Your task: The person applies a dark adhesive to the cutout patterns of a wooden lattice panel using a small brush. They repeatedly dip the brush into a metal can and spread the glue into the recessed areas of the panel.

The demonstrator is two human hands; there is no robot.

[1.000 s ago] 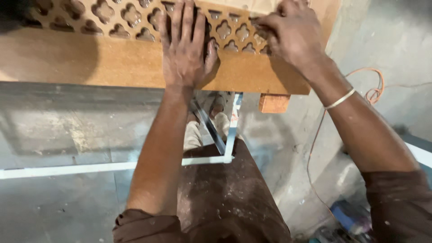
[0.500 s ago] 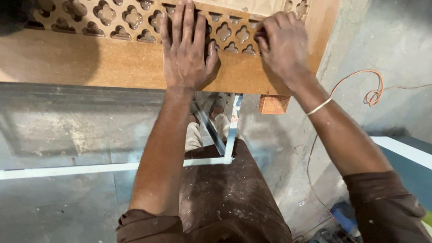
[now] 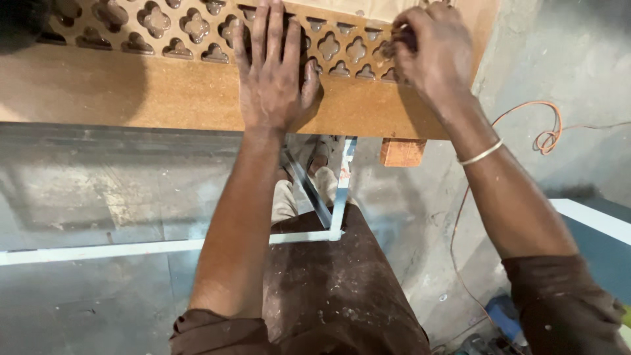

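A brown wooden panel [image 3: 164, 92] with a lattice of clover-shaped cutouts [image 3: 158, 23] lies across the top of the view. My left hand [image 3: 273, 72] presses flat on it, fingers spread over the cutouts and palm on the plain strip. My right hand [image 3: 434, 49] sits at the panel's right end. Its fingers are curled and pinched on a small brown piece [image 3: 392, 46] against the lattice. What that piece is stays unclear. A thin bangle [image 3: 480, 152] circles the right wrist.
A small wooden block [image 3: 402, 152] sticks out under the panel's right end. A metal frame [image 3: 328, 197] stands below, over a dusty concrete floor. An orange cord [image 3: 545, 131] loops on the floor at right. My dusty brown trousers [image 3: 335, 289] fill the lower middle.
My right hand has shifted slightly along the lattice's right end, and its arm has swung a little. My left hand stays flat in the same spot.
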